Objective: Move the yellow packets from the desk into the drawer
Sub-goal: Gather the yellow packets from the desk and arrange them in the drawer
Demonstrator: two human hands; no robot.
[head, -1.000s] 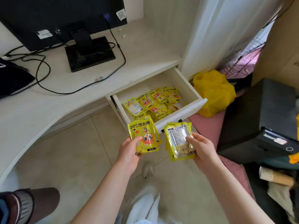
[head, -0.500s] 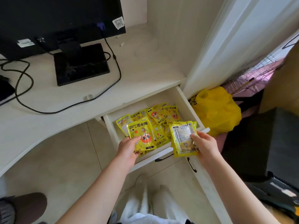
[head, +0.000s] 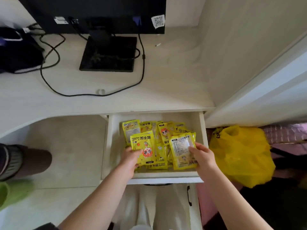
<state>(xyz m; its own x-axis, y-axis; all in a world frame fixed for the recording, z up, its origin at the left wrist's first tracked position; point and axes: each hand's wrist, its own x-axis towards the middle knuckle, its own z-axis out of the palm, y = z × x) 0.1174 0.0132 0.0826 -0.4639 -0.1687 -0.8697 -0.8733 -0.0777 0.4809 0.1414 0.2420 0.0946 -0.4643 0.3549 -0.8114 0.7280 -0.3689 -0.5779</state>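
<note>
At lower centre of the frame, your left hand (head: pixel 128 161) pinches a glossy yellow cartoon-printed packet (head: pixel 144 147) and your right hand (head: pixel 203 157) grips a label-side yellow packet (head: pixel 182 151), both over the packet-filled open white drawer (head: pixel 106 146) beneath the pale desk (head: pixel 166 80).

yellow packets (head: pixel 159 140) with orange cartoon faces, white drawer (head: pixel 166 177), black monitor (head: pixel 99 12).

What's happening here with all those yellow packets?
A person is filling the open white drawer under the desk. The left hand holds a yellow cartoon-printed packet, and the right hand holds another yellow packet with its label side up, both over the loose pile of yellow packets already inside.
</note>
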